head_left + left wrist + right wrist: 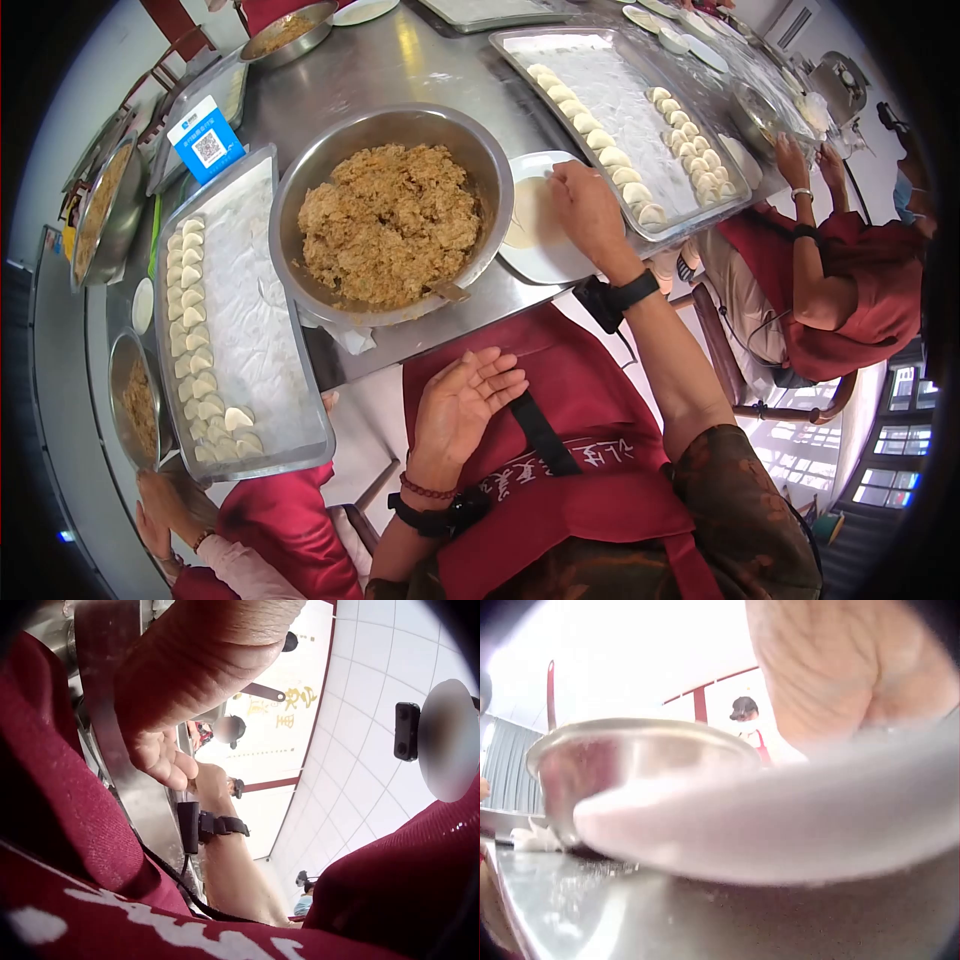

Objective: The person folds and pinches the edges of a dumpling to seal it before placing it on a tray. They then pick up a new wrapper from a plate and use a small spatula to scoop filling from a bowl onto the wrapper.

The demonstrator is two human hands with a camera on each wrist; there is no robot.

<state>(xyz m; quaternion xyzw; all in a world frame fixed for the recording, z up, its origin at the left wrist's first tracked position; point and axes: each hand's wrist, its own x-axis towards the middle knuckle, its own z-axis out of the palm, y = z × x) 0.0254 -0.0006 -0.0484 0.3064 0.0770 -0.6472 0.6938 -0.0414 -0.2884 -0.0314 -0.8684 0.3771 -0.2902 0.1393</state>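
My right hand (590,215) is over the white plate (545,265), its fingers curled at the right edge of a round, pale dumpling wrapper (528,215). The fingertips are partly hidden behind the hand. In the right wrist view the plate's rim (795,817) fills the foreground, with the heel of the hand above. My left hand (465,395) is held in front of the apron, palm up, fingers loosely bent, nothing in it. Left of the plate stands a large metal bowl (490,150) of brownish minced filling (385,225), a utensil handle (448,291) showing at its near rim.
Left of the bowl, a metal tray (265,400) carries rows of folded dumplings (190,290); another tray (640,235) with dumplings lies at right. A blue QR-code card (207,145) stands behind the left tray. Other people's hands (165,505) work at left and right.
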